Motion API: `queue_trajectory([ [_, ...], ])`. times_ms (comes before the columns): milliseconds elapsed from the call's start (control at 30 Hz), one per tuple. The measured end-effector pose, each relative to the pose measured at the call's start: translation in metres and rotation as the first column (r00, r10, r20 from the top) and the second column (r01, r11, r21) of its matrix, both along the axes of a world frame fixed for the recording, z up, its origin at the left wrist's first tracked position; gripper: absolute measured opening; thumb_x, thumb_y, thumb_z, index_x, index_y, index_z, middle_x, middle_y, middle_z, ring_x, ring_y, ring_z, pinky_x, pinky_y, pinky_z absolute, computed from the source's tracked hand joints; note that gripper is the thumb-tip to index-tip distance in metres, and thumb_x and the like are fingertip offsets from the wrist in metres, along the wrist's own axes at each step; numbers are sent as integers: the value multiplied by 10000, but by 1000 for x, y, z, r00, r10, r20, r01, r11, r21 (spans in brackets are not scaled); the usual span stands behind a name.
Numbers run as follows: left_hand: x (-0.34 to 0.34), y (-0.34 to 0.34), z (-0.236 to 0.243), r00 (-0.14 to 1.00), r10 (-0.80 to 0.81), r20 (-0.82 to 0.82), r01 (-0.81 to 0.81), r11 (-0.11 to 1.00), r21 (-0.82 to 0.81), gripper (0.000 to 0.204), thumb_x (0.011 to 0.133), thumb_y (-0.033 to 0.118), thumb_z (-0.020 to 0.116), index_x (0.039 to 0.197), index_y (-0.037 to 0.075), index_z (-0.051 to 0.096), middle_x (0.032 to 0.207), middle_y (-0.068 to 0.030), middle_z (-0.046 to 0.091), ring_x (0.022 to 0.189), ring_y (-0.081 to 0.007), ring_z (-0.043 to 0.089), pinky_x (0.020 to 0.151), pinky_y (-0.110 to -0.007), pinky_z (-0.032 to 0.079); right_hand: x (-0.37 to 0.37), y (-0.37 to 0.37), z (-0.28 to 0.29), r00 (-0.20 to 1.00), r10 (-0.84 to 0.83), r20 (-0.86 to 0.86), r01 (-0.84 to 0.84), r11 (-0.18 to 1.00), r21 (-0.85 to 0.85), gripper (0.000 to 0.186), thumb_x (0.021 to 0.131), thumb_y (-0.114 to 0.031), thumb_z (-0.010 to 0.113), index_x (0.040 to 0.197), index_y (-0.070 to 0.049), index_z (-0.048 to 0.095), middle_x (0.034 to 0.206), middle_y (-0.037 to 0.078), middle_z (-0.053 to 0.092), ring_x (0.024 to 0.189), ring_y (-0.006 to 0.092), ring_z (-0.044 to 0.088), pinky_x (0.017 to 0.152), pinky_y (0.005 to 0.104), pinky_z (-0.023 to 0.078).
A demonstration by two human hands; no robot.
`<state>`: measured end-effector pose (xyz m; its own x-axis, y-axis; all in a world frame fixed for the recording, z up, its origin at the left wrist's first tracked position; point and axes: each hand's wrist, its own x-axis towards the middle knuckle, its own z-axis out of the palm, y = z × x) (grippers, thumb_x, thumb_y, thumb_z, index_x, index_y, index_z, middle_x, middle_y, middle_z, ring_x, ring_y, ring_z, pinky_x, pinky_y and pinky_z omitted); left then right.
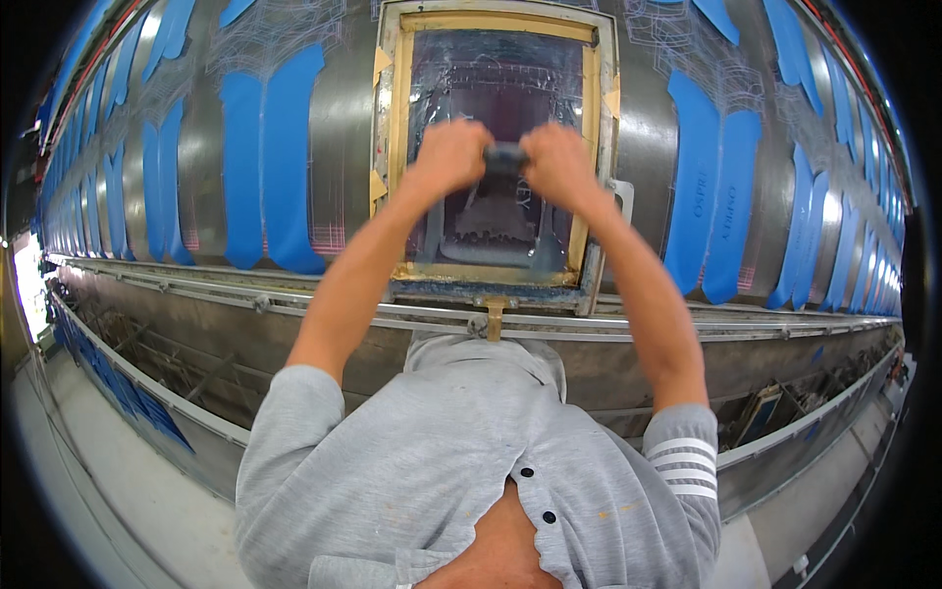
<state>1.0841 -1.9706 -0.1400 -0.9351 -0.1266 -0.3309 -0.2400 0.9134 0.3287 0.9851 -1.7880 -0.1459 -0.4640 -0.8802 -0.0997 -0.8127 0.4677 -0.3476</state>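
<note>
A printing screen in a frame with tan tape along its edges (590, 83) lies on the long metal table. My left hand (451, 157) and my right hand (557, 162) are both closed round the ends of a dark squeegee bar (506, 155), held crosswise over the screen's upper middle, with both arms stretched forward. The screen's dark surface (510, 88) has wet-looking smears. My hands are slightly blurred, and they hide parts of the bar.
Blue cut pieces (287, 157) lie in rows on the metal table (348, 118) to the left and right, with faint printed lines around them. A metal rail (363, 312) runs along the near edge. Below it is a trough (201, 353) with bars and assorted items.
</note>
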Motion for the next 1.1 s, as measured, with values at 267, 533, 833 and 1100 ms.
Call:
queue_trajectory([
  [267,-108,-64,-3,998,29,-54,-34,996,-87,273,774,164,694,996,257,823,948,-148,769,905,-349,745,809,-469,589,-108,-68,-18,997,-50,55,53,997,-52,159,802,-148,642,906,-82,744,968,149,740,1000,357,660,926,488,533],
  [533,72,36,-7,993,61,-97,-55,996,67,330,743,65,669,1013,192,810,971,-105,769,886,-333,736,773,-472,582,68,30,-7,999,-39,-10,38,988,-147,172,735,-77,700,906,-61,698,1006,112,688,1132,303,607,1141,603,359],
  [833,67,35,7,996,-28,89,25,999,31,372,741,97,699,1061,249,814,988,-122,770,910,-322,739,787,-474,578,72,38,3,997,-12,77,11,1000,8,204,770,-131,728,965,-75,706,1114,121,696,1199,311,587,1124,579,383],
  [1100,-109,-59,3,1000,-1,-27,-1,997,-76,292,752,185,735,1027,243,813,898,-133,765,886,-339,743,797,-474,584,-112,-63,-18,998,-59,10,59,998,-15,119,818,-183,711,894,-93,727,974,132,719,1067,340,636,916,498,498],
])
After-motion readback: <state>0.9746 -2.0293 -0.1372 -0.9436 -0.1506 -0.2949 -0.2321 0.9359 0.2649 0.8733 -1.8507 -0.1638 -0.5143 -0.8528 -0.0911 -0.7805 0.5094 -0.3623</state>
